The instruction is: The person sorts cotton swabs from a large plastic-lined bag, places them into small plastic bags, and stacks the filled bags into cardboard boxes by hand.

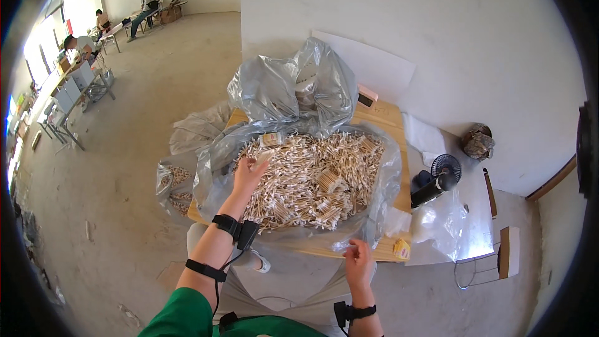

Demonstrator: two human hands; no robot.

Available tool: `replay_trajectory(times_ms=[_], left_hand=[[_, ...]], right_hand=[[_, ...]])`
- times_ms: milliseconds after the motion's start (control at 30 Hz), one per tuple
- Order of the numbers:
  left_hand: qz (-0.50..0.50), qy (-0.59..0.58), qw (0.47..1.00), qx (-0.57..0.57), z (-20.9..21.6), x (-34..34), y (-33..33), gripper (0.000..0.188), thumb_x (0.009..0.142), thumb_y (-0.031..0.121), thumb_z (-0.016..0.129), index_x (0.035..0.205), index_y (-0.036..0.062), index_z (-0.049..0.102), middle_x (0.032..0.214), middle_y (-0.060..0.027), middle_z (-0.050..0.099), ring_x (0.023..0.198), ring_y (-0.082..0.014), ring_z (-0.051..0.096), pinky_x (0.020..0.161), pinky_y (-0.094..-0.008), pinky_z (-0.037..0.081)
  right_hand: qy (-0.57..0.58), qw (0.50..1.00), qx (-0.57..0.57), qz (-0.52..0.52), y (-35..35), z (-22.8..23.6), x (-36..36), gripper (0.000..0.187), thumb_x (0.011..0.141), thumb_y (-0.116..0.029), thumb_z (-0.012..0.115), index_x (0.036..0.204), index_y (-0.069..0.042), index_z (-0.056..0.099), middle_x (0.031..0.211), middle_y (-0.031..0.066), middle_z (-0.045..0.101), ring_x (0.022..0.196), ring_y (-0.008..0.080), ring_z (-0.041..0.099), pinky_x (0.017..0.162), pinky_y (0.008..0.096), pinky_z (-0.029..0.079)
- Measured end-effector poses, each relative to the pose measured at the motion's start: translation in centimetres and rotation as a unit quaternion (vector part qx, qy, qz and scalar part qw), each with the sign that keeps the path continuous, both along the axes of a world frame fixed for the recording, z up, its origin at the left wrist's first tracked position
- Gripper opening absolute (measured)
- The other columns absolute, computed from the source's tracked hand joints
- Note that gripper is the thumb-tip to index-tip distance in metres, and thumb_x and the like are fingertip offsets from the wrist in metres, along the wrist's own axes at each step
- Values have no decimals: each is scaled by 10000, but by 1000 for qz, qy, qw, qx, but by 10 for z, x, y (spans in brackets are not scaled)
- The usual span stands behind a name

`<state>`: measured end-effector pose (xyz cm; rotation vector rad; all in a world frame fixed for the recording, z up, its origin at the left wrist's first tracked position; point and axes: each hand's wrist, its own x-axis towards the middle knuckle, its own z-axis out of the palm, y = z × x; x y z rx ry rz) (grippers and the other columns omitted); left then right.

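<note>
A heap of cotton swabs (293, 175) with wooden sticks and white tips lies in a grey plastic bag (392, 168), spread open on a wooden table (394, 125). My left hand (248, 178) is over the heap's left side, its fingers closed on a small clear plastic box (263, 160), partly hidden by the fingers. A small filled box (271, 140) with a label rests on the far edge of the swabs. My right hand (359, 259) is at the table's near edge beside the bag's rim. Its fingers are curled; what they hold, if anything, is hidden.
Bunched grey plastic (293, 87) stands behind the heap. A pink-edged device (367, 97) sits at the far right corner, a yellow packet (401, 249) at the near right. The side table holds a black fan (445, 167) and a dark bottle (430, 192). People sit far left.
</note>
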<state>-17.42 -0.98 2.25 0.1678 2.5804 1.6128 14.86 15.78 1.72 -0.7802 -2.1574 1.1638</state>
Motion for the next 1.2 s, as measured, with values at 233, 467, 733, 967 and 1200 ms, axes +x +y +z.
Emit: replay_trajectory(times_ms=[233,467,733,967,1200], left_hand=[[-8,34,998,49,-26,13,-10,580,672,214,816,1108,23,485,981,-166,557,824,-227,569,701,-341,467],[-236,54,968,64,19,109,-3,592,672,113,783,1185,68,490,1030,-119,535,862,-212,557,736,-329,478],[-307,-92,926,198,14,175,-17,313,819,97,680,1092,7,559,928,-71,603,699,-117,577,612,-262,484],[-378,-281,873,121,8,176,-28,151,911,136,554,874,0,608,772,-50,642,658,-102,595,606,-237,493],[-319,-284,884,190,6,187,-20,119,877,109,584,792,26,593,706,0,586,623,-55,530,540,-192,401]], right_hand=[[11,995,6,98,-30,2,-11,150,804,29,587,948,-5,614,846,134,598,661,223,583,608,306,469],[73,994,-38,68,-35,-14,-27,214,877,-44,579,1084,5,556,852,92,608,710,174,596,648,284,485],[66,936,-321,129,-44,6,-39,320,938,-114,532,1214,4,421,911,44,600,629,94,559,525,212,449],[61,924,-368,86,-41,10,-25,308,924,-132,571,1186,-3,474,935,31,590,669,53,531,554,210,448],[61,993,83,53,-39,7,-24,308,841,-103,653,1117,-22,544,931,101,608,744,227,596,627,302,483]])
